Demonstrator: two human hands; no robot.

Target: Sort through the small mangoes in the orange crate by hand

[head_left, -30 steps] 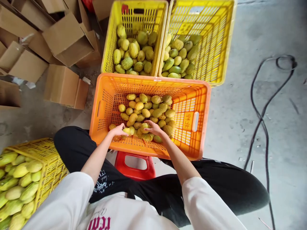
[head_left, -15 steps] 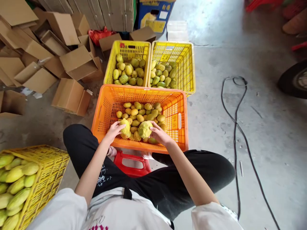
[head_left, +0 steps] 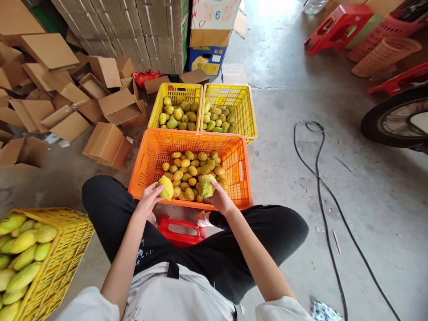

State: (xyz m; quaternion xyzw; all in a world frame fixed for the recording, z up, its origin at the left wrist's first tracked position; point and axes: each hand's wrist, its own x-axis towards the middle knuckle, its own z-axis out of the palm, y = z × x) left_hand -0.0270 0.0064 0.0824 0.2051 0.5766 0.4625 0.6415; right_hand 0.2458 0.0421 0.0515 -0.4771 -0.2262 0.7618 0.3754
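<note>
My left hand (head_left: 151,199) is closed around a yellow mango (head_left: 166,187) over the near left rim of the orange crate (head_left: 249,178). In my right hand (head_left: 222,196) is a lumpy yellow-green mango (head_left: 206,186), held above the crate's near side. Thumb and fingers grip each fruit at its outer side. Below them, many small yellow and greenish mangoes (head_left: 185,163) lie inside the orange crate, which stands on the floor in front of my knees.
Behind the orange crate stand a left yellow crate (head_left: 151,109) and a right yellow crate (head_left: 253,111), both holding fruit. Another yellow crate (head_left: 72,240) of larger mangoes is at lower left. Cardboard boxes (head_left: 103,142), a red stool (head_left: 182,240), a black cable (head_left: 319,178) and a wheel (head_left: 377,122) surround me.
My left hand has moved left and nearer my body with its mango, so the two fruits are farther apart. The camera view has tilted up, showing more background.
</note>
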